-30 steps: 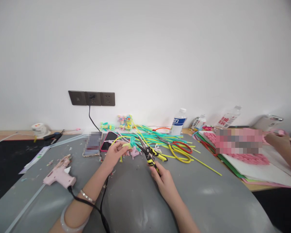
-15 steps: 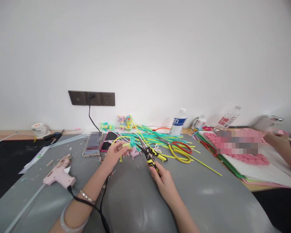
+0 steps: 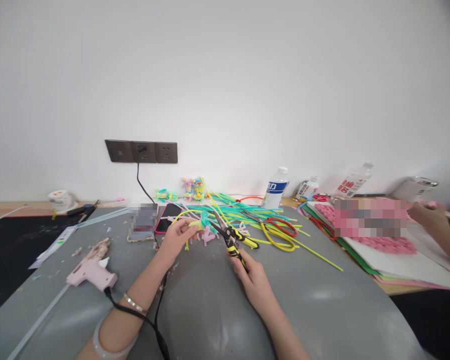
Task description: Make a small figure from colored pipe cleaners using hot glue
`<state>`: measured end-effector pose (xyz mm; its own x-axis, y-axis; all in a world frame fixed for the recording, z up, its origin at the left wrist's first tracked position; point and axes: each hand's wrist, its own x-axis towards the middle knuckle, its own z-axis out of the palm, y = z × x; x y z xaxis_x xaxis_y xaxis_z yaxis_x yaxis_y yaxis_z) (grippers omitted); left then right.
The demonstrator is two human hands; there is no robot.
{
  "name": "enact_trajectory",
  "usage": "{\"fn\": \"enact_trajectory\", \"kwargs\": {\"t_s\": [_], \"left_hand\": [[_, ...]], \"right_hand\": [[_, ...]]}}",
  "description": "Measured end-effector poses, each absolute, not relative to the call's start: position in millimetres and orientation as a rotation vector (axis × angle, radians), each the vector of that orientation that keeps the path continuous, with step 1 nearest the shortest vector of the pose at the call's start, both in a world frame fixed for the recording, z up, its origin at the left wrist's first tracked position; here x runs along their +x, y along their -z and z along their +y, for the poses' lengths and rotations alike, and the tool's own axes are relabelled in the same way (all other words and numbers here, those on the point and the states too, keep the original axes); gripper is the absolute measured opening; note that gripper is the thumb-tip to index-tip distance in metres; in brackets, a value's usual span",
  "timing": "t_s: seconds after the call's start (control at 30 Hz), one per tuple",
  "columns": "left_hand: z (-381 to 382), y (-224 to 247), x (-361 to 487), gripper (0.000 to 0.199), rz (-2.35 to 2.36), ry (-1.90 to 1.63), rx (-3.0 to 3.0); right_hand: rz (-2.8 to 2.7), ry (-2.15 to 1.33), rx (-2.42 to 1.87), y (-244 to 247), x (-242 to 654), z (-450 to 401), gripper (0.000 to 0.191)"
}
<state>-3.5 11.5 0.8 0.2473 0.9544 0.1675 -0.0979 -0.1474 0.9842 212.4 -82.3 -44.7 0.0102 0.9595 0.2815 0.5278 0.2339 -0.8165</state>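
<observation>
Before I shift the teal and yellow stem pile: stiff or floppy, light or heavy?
Probably light: the stems look thin. Likely bendable yet shape-keeping: loose ones lie fairly straight, while the teal piece in the left hand is curled. May drag together, since they cross and scissors lie over some.

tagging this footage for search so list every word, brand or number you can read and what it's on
No text reads with certainty.
Blue-label bottle: large white characters, cut by the curve, unclear.
Red-print bottle: big red characters, too blurred.
Small bottle: white print on dark, too small.
White canister: faint marks, too blurred.
White tub: marks too small.
Left phone: screen pixelated.
</observation>
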Motion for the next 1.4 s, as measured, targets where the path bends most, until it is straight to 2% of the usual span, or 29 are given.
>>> {"fn": "enact_trajectory", "kwargs": {"t_s": [1.4], "left_hand": [[9.6,-3.9,-2.2,0.033,0.905,-1.179,1.348]], "right_hand": [[-1.639,-0.644,-1.435,39.1,211.8,-84.6,0.046]]}}
